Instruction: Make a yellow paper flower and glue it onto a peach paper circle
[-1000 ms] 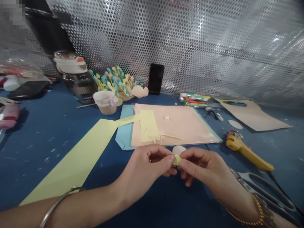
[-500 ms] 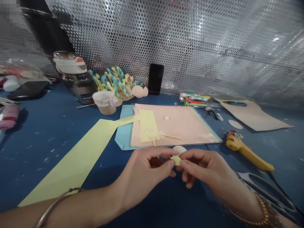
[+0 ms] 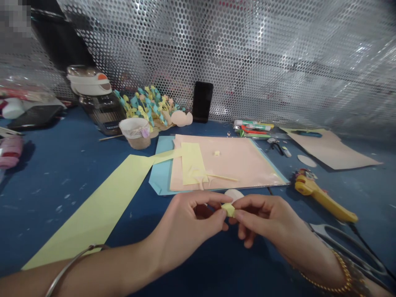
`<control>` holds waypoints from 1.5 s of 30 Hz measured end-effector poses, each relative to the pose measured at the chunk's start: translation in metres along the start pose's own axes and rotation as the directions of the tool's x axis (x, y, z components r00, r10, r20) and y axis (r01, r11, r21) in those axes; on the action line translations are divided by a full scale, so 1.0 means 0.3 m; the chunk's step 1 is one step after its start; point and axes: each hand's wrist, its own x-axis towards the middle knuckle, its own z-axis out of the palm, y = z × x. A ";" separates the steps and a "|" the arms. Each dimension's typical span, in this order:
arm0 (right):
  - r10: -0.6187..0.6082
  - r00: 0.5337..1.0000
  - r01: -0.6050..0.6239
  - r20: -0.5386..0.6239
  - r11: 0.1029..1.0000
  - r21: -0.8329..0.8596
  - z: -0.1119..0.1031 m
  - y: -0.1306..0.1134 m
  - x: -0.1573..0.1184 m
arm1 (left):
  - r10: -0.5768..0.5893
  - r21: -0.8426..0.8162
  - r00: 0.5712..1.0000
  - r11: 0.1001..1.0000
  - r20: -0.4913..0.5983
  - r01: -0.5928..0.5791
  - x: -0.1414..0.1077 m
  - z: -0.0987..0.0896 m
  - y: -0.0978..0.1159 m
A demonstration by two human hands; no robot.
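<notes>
A small folded yellow paper piece (image 3: 229,209) is pinched between both hands at the lower middle. My left hand (image 3: 192,225) grips its left side with thumb and forefinger. On its right side, my right hand (image 3: 269,218) holds it the same way, the other fingers curled below. Just behind the fingertips lies a pale paper disc (image 3: 234,195). Beyond it are stacked pink sheets (image 3: 235,165) over blue ones, bearing a yellow sheet (image 3: 192,161), thin paper scraps and a tiny yellow piece (image 3: 217,153).
A long yellow strip (image 3: 95,210) stretches across the left. Behind stand a paper cup (image 3: 136,134), a dark jar (image 3: 100,111), paper flowers (image 3: 148,103) and a phone (image 3: 202,102). Scissors (image 3: 343,243) and a yellow-handled tool (image 3: 324,198) lie right.
The yellow piece has tilted slightly between my fingertips. My right hand's lower fingers have shifted a little; both hands keep their pinch.
</notes>
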 end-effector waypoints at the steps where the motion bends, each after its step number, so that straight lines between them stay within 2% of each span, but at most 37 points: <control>1: -0.001 1.000 0.001 0.001 1.000 -0.002 0.001 0.000 0.001 | 0.008 0.018 1.000 1.000 0.001 -0.008 -0.002 0.000 -0.001; 9: 0.011 1.000 -0.011 -0.006 1.000 -0.027 0.002 -0.006 -0.003 | 0.059 0.124 0.998 0.991 -0.006 -0.058 -0.011 0.002 0.004; 17: 0.008 1.000 -0.008 0.000 0.998 -0.065 -0.012 -0.002 -0.001 | 0.131 0.193 0.991 0.972 0.036 -0.135 -0.013 -0.005 0.007; 30: -0.002 1.000 0.004 0.020 0.997 -0.077 -0.020 0.006 0.003 | 0.198 0.324 0.980 0.926 0.014 -0.192 -0.009 -0.009 0.004; 36: 0.001 1.000 0.000 0.012 0.998 -0.070 -0.018 0.002 0.005 | 0.185 0.328 0.983 0.927 0.014 -0.179 -0.009 -0.010 0.006; 45: -0.003 1.000 0.004 0.007 0.995 -0.100 -0.018 0.000 0.005 | 0.101 0.303 0.995 0.948 0.005 -0.098 -0.004 -0.013 0.006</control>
